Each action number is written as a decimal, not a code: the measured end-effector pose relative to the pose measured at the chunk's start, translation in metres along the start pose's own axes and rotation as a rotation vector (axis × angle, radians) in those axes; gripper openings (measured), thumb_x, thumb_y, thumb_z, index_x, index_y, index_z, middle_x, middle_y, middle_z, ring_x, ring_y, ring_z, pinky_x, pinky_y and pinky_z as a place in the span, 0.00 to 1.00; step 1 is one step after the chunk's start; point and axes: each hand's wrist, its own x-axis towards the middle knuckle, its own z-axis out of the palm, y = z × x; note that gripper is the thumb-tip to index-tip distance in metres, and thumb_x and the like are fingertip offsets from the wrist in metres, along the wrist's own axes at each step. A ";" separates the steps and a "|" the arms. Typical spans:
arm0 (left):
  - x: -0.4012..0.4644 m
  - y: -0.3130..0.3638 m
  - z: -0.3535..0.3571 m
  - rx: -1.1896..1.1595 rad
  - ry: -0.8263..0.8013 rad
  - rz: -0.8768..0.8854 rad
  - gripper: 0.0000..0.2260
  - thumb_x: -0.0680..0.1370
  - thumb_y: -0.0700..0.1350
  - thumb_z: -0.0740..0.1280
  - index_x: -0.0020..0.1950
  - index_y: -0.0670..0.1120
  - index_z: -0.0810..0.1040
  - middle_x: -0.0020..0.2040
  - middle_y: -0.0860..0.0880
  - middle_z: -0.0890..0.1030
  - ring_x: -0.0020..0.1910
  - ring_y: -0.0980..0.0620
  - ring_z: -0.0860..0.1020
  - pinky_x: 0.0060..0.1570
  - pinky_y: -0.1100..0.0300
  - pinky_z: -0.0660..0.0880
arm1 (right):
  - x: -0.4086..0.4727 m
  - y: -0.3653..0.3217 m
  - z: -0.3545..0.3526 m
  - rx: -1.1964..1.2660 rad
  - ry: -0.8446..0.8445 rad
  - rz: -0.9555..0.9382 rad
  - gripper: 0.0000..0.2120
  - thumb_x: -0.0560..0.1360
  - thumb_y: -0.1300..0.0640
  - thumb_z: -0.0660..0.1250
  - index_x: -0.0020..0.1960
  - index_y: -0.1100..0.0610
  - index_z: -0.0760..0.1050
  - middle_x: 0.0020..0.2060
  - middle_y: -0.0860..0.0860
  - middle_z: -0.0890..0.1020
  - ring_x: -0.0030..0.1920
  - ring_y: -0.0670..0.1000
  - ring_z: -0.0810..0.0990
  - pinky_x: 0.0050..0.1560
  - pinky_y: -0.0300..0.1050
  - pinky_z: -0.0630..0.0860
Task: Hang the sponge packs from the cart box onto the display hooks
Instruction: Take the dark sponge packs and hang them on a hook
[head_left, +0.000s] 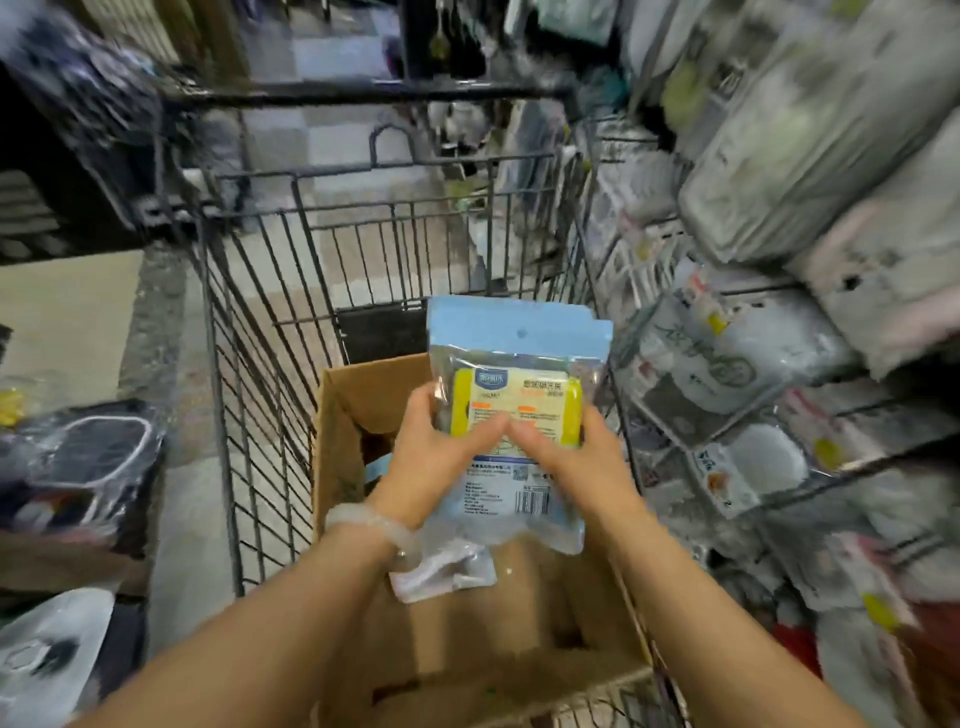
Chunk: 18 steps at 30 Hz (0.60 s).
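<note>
Both my hands hold a stack of sponge packs (519, 364) upright above the open cardboard box (343, 415) in the wire cart (249, 322). The packs have a light blue header with a hang hole and yellow sponges behind clear film. My left hand (441, 457) grips the stack's left side, thumb laid across the front. My right hand (576, 457) grips the right side, its thumb meeting the left thumb over the label. A bead bracelet sits on my left wrist. The display hooks are not clearly visible in the blurred frame.
Packed goods in clear bags hang and pile on the display rack (779, 364) along the right. Bagged items (78, 467) lie on a surface at the left. Tiled aisle floor (337, 52) runs ahead beyond the cart's front.
</note>
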 end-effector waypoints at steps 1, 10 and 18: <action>-0.006 0.013 0.006 0.007 -0.015 0.042 0.23 0.66 0.40 0.76 0.55 0.49 0.69 0.50 0.51 0.81 0.45 0.59 0.82 0.42 0.65 0.78 | -0.010 -0.010 -0.008 0.007 0.023 -0.033 0.12 0.68 0.58 0.74 0.48 0.49 0.75 0.38 0.39 0.82 0.34 0.32 0.80 0.30 0.25 0.73; -0.096 0.091 0.111 0.049 -0.295 0.212 0.45 0.53 0.57 0.79 0.65 0.48 0.64 0.56 0.50 0.80 0.51 0.56 0.81 0.47 0.60 0.79 | -0.139 -0.063 -0.118 0.032 0.367 -0.230 0.18 0.67 0.52 0.75 0.54 0.51 0.75 0.45 0.42 0.83 0.43 0.37 0.81 0.38 0.26 0.74; -0.283 0.122 0.242 0.115 -0.560 0.394 0.44 0.50 0.64 0.78 0.61 0.55 0.64 0.61 0.52 0.75 0.60 0.52 0.74 0.56 0.58 0.73 | -0.351 -0.062 -0.249 -0.074 0.712 -0.380 0.22 0.64 0.45 0.74 0.55 0.48 0.75 0.46 0.41 0.84 0.47 0.38 0.82 0.47 0.36 0.78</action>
